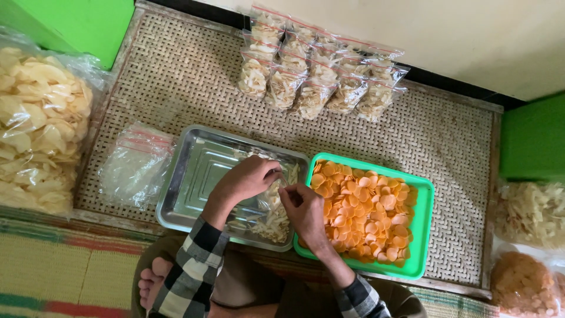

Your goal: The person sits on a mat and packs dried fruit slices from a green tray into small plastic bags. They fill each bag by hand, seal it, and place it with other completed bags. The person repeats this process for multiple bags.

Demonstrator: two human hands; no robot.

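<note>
- Nearest to you, at the bottom of the frame, are your bare foot (154, 282) and your checked sleeves (191, 268).
- Just above them, in the middle of the frame, your left hand (247, 182) and right hand (305, 211) meet over the metal tray (194, 171).
- Both hands have their fingers pressed together, pinching the top edge of a small clear bag (272, 203) of pale chips.
- The bag looks light, thin and slippery. The chips inside look dry and easy to break, so I think you should hold it by the top strip and not squeeze the middle.
- More pale chips (276, 227) lie loose in the tray under your hands.
- Right of that is a green tray (425, 203) full of round orange chips (362, 209).
- Left of the metal tray lies a pile of empty clear bags (135, 165).
- At the top middle, filled bags (321, 73) lie in rows on the woven mat (176, 76).
- A big sack of pale chips (38, 118) sits at the left edge.
</note>
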